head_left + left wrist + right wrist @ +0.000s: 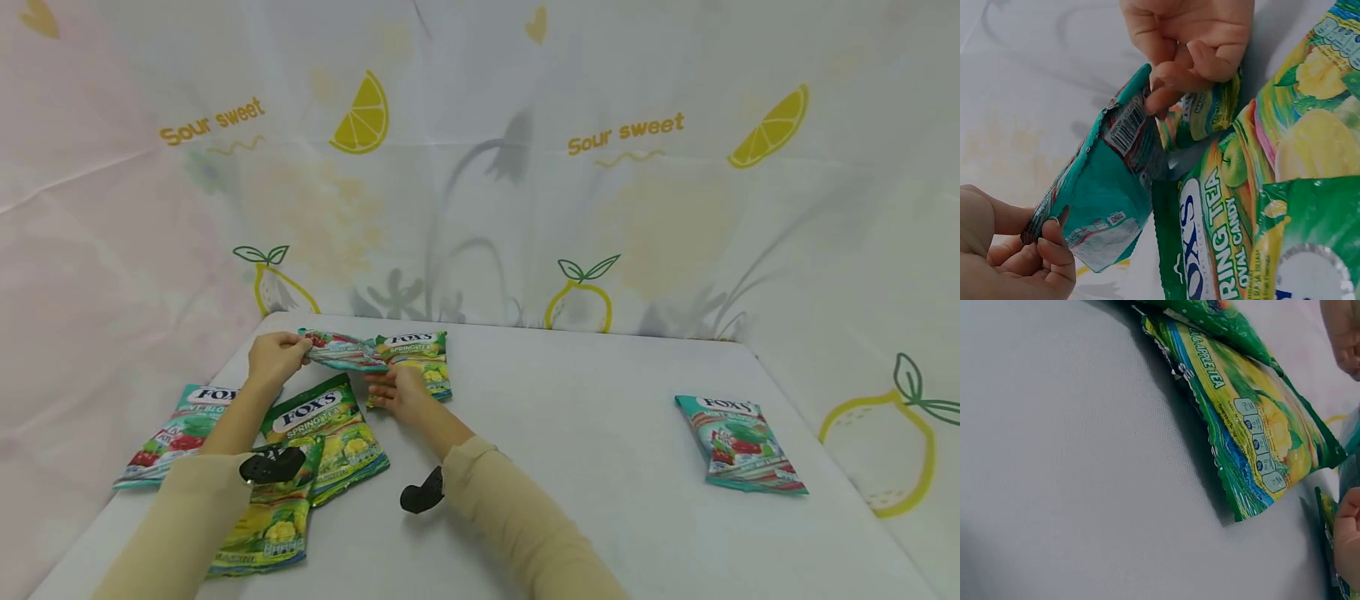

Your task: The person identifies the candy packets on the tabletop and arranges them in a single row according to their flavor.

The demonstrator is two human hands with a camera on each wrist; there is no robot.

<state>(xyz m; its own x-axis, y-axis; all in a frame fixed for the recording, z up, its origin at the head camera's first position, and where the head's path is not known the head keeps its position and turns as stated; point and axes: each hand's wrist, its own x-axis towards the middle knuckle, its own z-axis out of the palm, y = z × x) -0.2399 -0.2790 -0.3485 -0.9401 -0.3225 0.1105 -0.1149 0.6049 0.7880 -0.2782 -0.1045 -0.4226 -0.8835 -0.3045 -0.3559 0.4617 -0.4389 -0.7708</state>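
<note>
In the head view a teal candy bag [347, 350] with red fruit on it is held up between both hands, above the far left of the table. My left hand [272, 360] pinches its left end with thumb and fingertips; the left wrist view shows this grip on the teal bag [1110, 206] too. At the bag's other end, my right hand [408, 393] holds the corner, its remaining fingers loosely bent below. Just behind that hand lies a green-yellow Spring Tea candy bag [435, 367]. In the right wrist view the right hand [1349, 537] is mostly cut off.
Two more Spring Tea bags overlap in front, one farther back [348, 450] and one nearer [281, 533], partly under the left arm. A teal candy bag [176, 429] lies at the left edge, another teal bag [742, 446] at the right. Printed cloth [480, 208] hangs behind the white table [570, 467].
</note>
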